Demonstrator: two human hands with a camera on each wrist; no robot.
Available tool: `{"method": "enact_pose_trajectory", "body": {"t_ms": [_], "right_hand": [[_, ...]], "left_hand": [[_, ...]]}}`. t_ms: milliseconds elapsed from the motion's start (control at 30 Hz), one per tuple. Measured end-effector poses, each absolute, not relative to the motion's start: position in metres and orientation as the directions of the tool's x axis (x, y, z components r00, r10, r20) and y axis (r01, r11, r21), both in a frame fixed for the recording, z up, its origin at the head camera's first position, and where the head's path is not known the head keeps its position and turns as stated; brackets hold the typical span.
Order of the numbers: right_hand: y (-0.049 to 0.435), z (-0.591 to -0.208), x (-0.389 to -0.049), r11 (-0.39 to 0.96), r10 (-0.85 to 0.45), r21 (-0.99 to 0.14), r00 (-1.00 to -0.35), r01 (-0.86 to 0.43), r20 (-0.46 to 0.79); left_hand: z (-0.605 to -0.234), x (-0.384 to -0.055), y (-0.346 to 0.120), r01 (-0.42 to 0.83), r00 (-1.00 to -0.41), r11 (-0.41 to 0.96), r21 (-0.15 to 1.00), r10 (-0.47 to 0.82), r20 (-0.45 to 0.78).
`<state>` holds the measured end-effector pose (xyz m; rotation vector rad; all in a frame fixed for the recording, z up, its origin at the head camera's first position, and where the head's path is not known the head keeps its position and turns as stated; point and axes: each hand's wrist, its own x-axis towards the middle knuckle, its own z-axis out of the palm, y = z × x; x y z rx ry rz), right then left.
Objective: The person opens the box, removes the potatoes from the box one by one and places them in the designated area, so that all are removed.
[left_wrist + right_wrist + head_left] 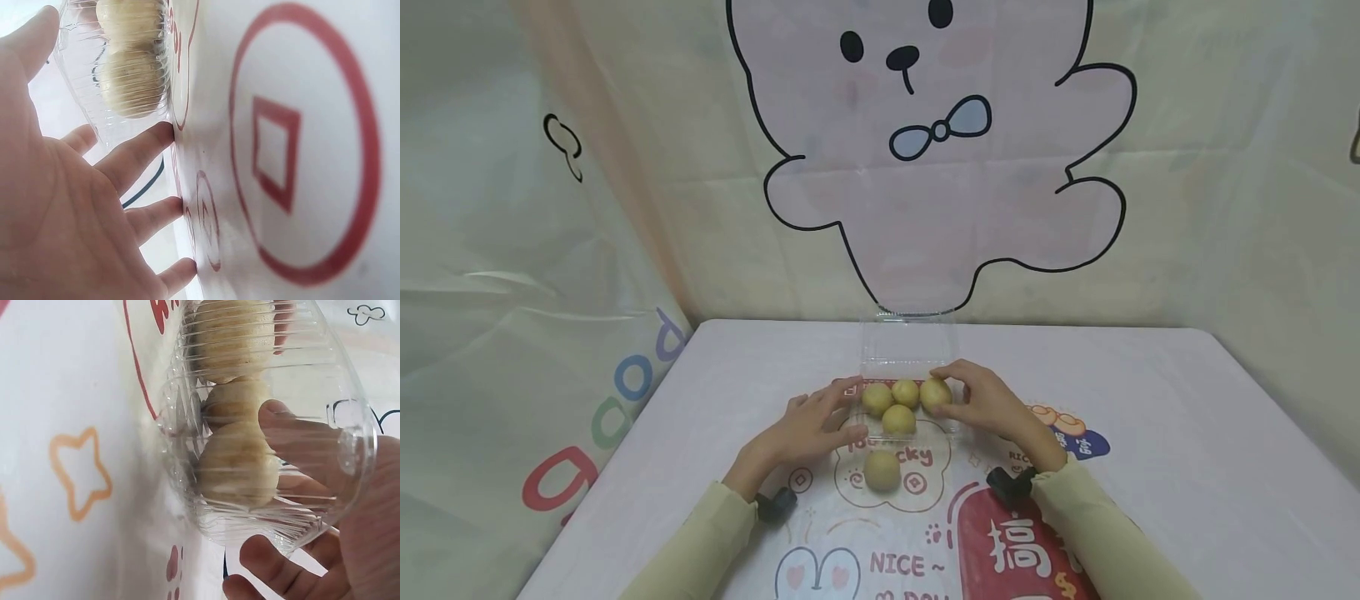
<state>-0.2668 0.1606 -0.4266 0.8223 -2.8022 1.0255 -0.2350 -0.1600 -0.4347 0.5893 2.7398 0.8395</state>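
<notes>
A clear plastic clamshell box [340, 369] stands on the table with its lid [910, 343] raised at the back. Inside are several round, pale-yellow, potato-like pieces [898, 420]. My right hand [988, 404] reaches into the right end, thumb and forefinger pinching the rightmost round yellow piece [936, 395]; the other fingers stay outside the wall. At the box's left side is my left hand [805, 429], fingers spread and fairly straight, some fingertips on the table. Whether it touches the box I cannot tell. Another round yellow piece [882, 472] lies on the table in front of the box.
The white table [640, 450] has a printed cover with red lettering and drawings. A hanging sheet with a large cartoon animal [940, 192] stands behind the table's far edge; another sheet [550, 333] hangs on the left. Black wrist cameras [1011, 486] sit on both wrists.
</notes>
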Motion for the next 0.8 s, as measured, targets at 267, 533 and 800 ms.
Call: {"method": "enact_pose_trajectory", "body": {"t_ms": [267, 533, 800], "right_hand": [[0.1589, -0.4256, -0.2670, 0.629, -0.461, -0.643, -0.875, -0.437, 0.144], [0.1563, -0.4240, -0.2646, 0.620, -0.492, -0.659, -0.865, -0.426, 0.096], [0.1566, -0.4245, -0.2648, 0.620, -0.496, -0.669, -0.866, -0.410, 0.072]], "left_hand": [[-0.4358, -0.2365, -0.1603, 0.308, -0.898, 0.759, 0.574, 0.430, -0.087], [-0.4352, -0.2361, -0.1608, 0.300, -0.899, 0.763, 0.573, 0.427, -0.098], [-0.4350, -0.2361, -0.1618, 0.313, -0.895, 0.757, 0.574, 0.437, -0.088]]}}
